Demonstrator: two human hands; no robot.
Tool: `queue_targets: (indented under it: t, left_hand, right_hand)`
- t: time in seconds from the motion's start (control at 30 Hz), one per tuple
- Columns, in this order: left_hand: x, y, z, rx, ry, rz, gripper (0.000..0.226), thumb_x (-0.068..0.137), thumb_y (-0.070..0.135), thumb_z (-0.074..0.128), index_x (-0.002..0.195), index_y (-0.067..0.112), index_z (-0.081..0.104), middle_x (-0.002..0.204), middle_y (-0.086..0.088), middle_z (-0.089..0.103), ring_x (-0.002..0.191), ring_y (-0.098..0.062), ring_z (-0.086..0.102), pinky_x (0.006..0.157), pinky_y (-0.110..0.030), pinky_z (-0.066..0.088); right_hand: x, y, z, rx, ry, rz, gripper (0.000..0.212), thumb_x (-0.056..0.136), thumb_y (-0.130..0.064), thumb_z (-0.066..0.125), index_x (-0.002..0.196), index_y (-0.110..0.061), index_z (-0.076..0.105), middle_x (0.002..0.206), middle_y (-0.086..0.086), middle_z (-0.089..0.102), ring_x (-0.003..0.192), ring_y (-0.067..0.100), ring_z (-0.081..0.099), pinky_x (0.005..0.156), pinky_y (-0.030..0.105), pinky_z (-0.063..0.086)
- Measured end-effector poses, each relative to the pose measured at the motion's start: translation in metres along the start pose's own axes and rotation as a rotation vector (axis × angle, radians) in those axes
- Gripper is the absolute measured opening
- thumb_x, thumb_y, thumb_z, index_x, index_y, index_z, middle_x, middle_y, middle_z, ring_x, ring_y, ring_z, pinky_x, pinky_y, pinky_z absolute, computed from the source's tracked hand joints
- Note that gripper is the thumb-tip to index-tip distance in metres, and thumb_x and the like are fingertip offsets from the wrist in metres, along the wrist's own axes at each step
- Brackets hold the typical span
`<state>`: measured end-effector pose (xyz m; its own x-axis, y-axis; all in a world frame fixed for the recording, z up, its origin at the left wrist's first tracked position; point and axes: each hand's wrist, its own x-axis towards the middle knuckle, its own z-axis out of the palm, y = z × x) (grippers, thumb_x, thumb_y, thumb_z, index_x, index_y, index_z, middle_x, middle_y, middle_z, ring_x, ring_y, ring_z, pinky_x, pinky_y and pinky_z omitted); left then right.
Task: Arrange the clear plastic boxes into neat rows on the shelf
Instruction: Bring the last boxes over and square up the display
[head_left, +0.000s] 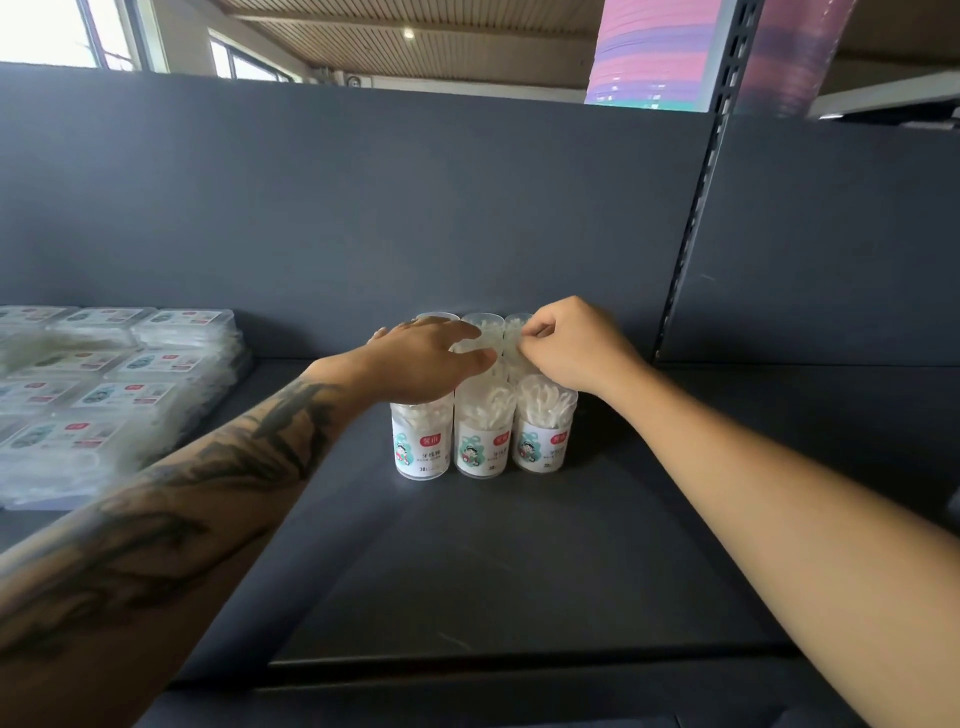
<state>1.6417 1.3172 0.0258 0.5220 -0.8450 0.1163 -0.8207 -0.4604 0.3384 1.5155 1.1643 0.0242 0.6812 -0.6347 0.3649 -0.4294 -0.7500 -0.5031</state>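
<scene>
Several clear plastic tubs of white picks stand in a tight block on the dark shelf (519, 561). The front row is three tubs: left (421, 441), middle (483, 441), right (543, 431). More tubs stand behind, up to a back row (483, 325) against the rear panel. My left hand (426, 358) lies flat across the tops of the left and middle tubs, fingers straight. My right hand (571, 343) curls its fingers and pinches the rim of a right-column tub in the rows behind. The middle tubs are mostly hidden by both hands.
Flat clear boxes (104, 384) with red and teal labels lie stacked in rows at the shelf's left. A slotted upright post (696, 208) divides this bay from the one at right. Bare shelf surface stretches in front of the tubs and to their right.
</scene>
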Motion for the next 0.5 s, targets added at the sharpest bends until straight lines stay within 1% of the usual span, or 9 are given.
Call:
queue_targets:
  t: [0.17,0.2,0.27,0.33,0.4,0.43,0.5]
  left_hand:
    - [0.001,-0.001,0.001,-0.047,-0.006,0.018,0.062,0.101,0.065,0.041,0.155,0.035,0.041,0.167,0.005,0.028,0.152,-0.02,0.027,0.124,-0.044,0.024]
    - [0.0,0.0,0.0,-0.045,-0.009,0.018,0.061,0.101,0.064,0.04,0.155,0.035,0.041,0.167,0.006,0.028,0.153,-0.02,0.027,0.124,-0.044,0.024]
    - [-0.002,0.002,-0.004,-0.027,-0.003,0.023,0.058,0.102,0.064,0.036,0.155,0.039,0.04,0.166,0.008,0.03,0.152,-0.019,0.029,0.124,-0.046,0.022]
    - [-0.006,0.004,-0.014,-0.058,0.025,0.032,0.059,0.101,0.07,0.032,0.152,0.041,0.042,0.159,0.01,0.042,0.147,-0.019,0.038,0.123,-0.05,0.023]
    - [-0.012,0.004,-0.026,-0.162,0.075,0.059,0.07,0.091,0.079,0.029,0.147,0.041,0.049,0.146,0.011,0.056,0.138,-0.019,0.049,0.12,-0.051,0.031]
    - [-0.016,0.003,-0.031,-0.194,0.103,0.074,0.074,0.087,0.08,0.028,0.144,0.04,0.052,0.142,0.012,0.059,0.135,-0.019,0.052,0.119,-0.049,0.034]
    - [-0.025,0.0,-0.031,-0.187,0.13,0.109,0.069,0.09,0.078,0.033,0.142,0.039,0.054,0.143,0.013,0.058,0.135,-0.017,0.051,0.118,-0.046,0.036]
  right_hand:
    - [-0.002,0.0,0.001,0.016,0.0,-0.005,0.015,0.084,-0.025,0.062,0.087,-0.02,0.076,0.082,-0.005,0.075,0.079,0.017,0.07,0.075,0.038,0.062]
    - [-0.003,0.0,0.0,0.015,-0.004,-0.006,0.015,0.085,-0.025,0.062,0.088,-0.02,0.076,0.084,-0.006,0.075,0.08,0.017,0.07,0.076,0.038,0.062]
    - [-0.006,-0.001,-0.004,0.011,-0.008,-0.018,0.017,0.089,-0.025,0.061,0.095,-0.022,0.076,0.094,-0.006,0.075,0.088,0.017,0.069,0.08,0.035,0.06]
    - [-0.008,-0.002,-0.009,0.025,0.005,-0.046,0.021,0.095,-0.026,0.058,0.106,-0.023,0.076,0.106,-0.006,0.074,0.097,0.017,0.067,0.082,0.031,0.056]
    - [-0.011,-0.001,-0.014,0.057,0.028,-0.065,0.024,0.097,-0.025,0.056,0.109,-0.024,0.077,0.108,-0.007,0.074,0.097,0.014,0.067,0.076,0.026,0.052]
    - [-0.014,-0.001,-0.016,0.067,0.031,-0.069,0.023,0.097,-0.025,0.056,0.108,-0.025,0.077,0.106,-0.007,0.075,0.095,0.013,0.068,0.073,0.025,0.052]
    - [-0.024,0.0,-0.019,0.07,0.025,-0.076,0.023,0.097,-0.027,0.056,0.107,-0.026,0.076,0.102,-0.009,0.074,0.093,0.012,0.068,0.074,0.026,0.054]
